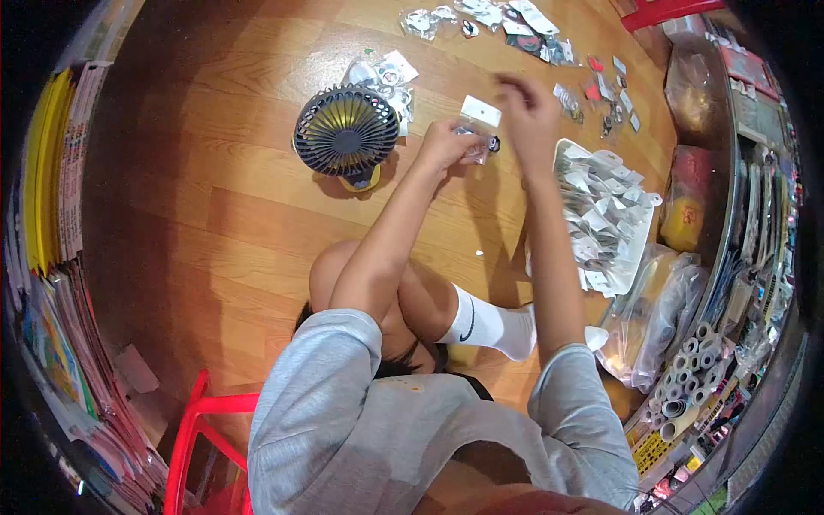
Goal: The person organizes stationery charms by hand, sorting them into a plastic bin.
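Note:
My left hand (448,148) is closed on a small clear plastic packet with a white header card (481,112). Something small and dark shows at the packet's right side, too small to name. My right hand (530,116) is raised just to the right of the packet, apart from it. Its fingers are smeared by motion, so whether they hold anything cannot be made out. Left of my left hand, several clear packets with white cards (395,70) lie on the floor, partly behind a black desk fan (347,137).
A white tray (639,249) full of carded packets stands on the wooden floor at right. More packets (532,34) and small red items (592,90) lie farther off. Shelves flank both sides. A red stool (193,429) is at lower left; bagged goods (657,309) sit right.

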The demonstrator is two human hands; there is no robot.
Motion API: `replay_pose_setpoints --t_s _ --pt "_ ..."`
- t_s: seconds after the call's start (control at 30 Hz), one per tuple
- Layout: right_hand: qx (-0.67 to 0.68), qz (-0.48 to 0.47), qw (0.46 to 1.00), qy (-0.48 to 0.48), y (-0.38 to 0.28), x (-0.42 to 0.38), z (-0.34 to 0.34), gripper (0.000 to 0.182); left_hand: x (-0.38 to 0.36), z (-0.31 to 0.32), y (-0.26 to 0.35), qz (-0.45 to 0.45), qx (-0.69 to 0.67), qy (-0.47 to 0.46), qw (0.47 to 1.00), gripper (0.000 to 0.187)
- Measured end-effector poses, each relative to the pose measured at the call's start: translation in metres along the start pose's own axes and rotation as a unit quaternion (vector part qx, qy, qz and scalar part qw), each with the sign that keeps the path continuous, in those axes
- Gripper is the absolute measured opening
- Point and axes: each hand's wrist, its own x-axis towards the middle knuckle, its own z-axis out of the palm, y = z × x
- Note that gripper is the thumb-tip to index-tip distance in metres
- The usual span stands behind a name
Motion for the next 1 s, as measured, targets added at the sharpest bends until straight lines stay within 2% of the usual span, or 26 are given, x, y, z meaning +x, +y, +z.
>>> replay_pose_setpoints --t_s 0.07,0.1,0.13,0.27,0.33,0.37,0.4,0.47,0.5,0.57,0.6,0.63,0.7,0.73,0.8,0.87,0.93,0.97,1.0 --pt "-0.042 0.022 0.994 -0.102 0.017 0.002 0.047 0.021 0.003 0.002 -0.005 0.02 -0.127 0.069 0.989 0.023" --pt "-0.132 0.083 0.975 -0.161 0.027 0.008 0.066 0.025 -0.005 0.007 0.002 -0.001 -0.389 0.085 0.917 0.021" --pt "-0.219 0.143 0.94 -0.219 0.033 0.012 0.08 0.03 -0.005 0.006 0.002 -0.002 -0.386 0.087 0.919 0.021" --pt "-0.305 0.193 0.905 -0.224 0.035 0.014 0.1 0.034 -0.004 -0.003 0.0 -0.031 -0.282 0.107 0.953 0.024" --pt "-0.227 0.148 0.93 -0.247 0.051 0.015 0.104 0.032 -0.004 -0.004 -0.001 -0.046 -0.233 0.112 0.965 0.025" --pt "-0.172 0.164 0.937 -0.256 0.059 0.018 0.102 0.028 -0.002 -0.003 -0.001 -0.052 -0.209 0.113 0.97 0.026" --pt "-0.174 0.164 0.937 -0.255 0.066 0.02 0.1 0.028 -0.001 -0.002 -0.001 -0.057 -0.185 0.114 0.975 0.027" --pt "-0.061 0.238 0.93 -0.272 0.067 0.022 0.094 0.022 0.0 0.0 -0.001 -0.069 -0.134 0.115 0.982 0.028" --pt "-0.06 0.239 0.931 -0.269 0.063 0.02 0.088 0.022 0.0 0.002 -0.001 -0.075 -0.107 0.114 0.985 0.029" --pt "0.068 0.241 0.954 -0.166 0.055 0.017 0.077 0.016 0.002 0.001 0.002 -0.082 -0.05 0.115 0.989 0.031" --pt "0.126 0.199 0.964 -0.126 0.049 0.015 0.067 0.015 0.003 -0.001 0.003 -0.085 -0.022 0.118 0.989 0.032" --pt "0.183 0.156 0.967 -0.087 0.048 0.015 0.053 0.013 0.006 0.0 0.002 -0.036 -0.008 0.14 0.989 0.022" --pt "0.221 0.07 0.968 -0.096 0.051 0.016 0.013 0.013 0.002 -0.006 0.007 -0.055 -0.049 0.122 0.99 0.018" --pt "0.203 0.054 0.973 -0.099 0.035 0.014 -0.008 0.01 0.0 -0.006 0.01 -0.073 -0.092 0.1 0.988 0.015" --pt "0.182 0.039 0.975 -0.118 0.004 0.009 -0.046 0.007 0.001 -0.005 0.013 -0.057 -0.086 0.128 0.986 0.016" --pt "0.177 0.041 0.974 -0.133 -0.013 0.006 -0.074 0.01 0.004 -0.006 0.014 0.012 -0.142 0.096 0.985 0.017" --pt "0.041 0.044 0.96 -0.274 -0.028 0.003 -0.092 0.019 -0.004 0.001 0.022 0.012 -0.159 0.09 0.983 0.02" --pt "-0.058 -0.005 0.934 -0.354 -0.034 0.003 -0.094 0.025 -0.004 0.001 0.021 0.01 -0.125 0.05 0.991 0.021" --pt "-0.058 -0.003 0.934 -0.352 -0.038 0.004 -0.091 0.025 -0.005 0.001 0.02 0.008 -0.091 0.009 0.996 0.022"
